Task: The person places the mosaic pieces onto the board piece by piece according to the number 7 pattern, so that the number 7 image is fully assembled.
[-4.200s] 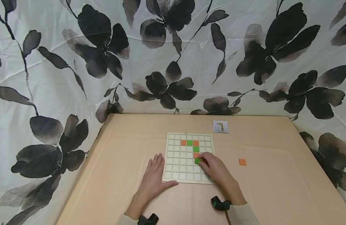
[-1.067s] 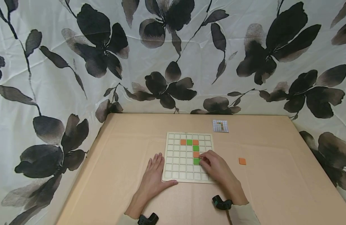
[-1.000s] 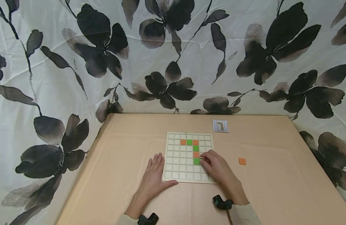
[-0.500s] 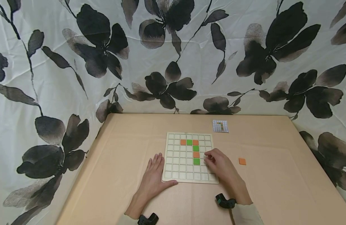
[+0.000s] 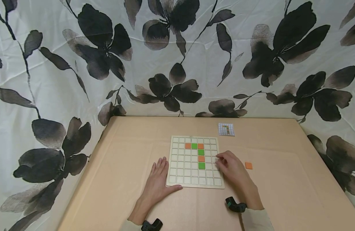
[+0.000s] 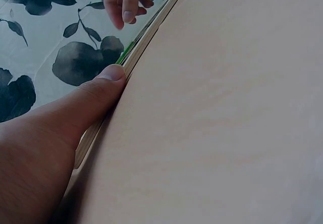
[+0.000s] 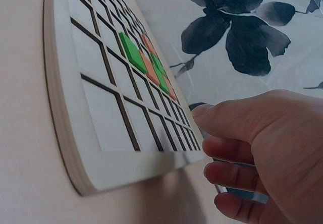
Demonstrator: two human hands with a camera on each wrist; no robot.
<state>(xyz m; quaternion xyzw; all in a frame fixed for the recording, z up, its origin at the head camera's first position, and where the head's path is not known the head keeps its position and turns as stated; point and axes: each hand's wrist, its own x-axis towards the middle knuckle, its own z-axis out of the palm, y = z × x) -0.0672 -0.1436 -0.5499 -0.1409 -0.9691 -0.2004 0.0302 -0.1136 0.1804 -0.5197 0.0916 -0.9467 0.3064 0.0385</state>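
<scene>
A pale wooden grid board (image 5: 180,175) lies on the table. Orange tiles and green tiles sit in its cells, in a short row near the top and a column running down from it; the lowest is a green tile (image 5: 201,166), flat in its cell. The left hand (image 5: 155,183) rests by the board's left edge with straight fingers, its thumb (image 6: 108,77) touching the near edge in the left wrist view. Over the board's right edge hovers the right hand (image 5: 233,168); its fingers are loosely bent, with nothing between them in the right wrist view.
One loose orange tile (image 5: 248,165) lies right of the right hand. Behind the board is a small card (image 5: 226,129) printed with a coloured grid pattern. A floral cloth (image 5: 166,57) hangs beyond the table (image 5: 281,192).
Earlier the right hand pinched the lowest green tile, then slightly askew. That tile now lies flush; the right hand has let go and moved right. The left hand stayed still.
</scene>
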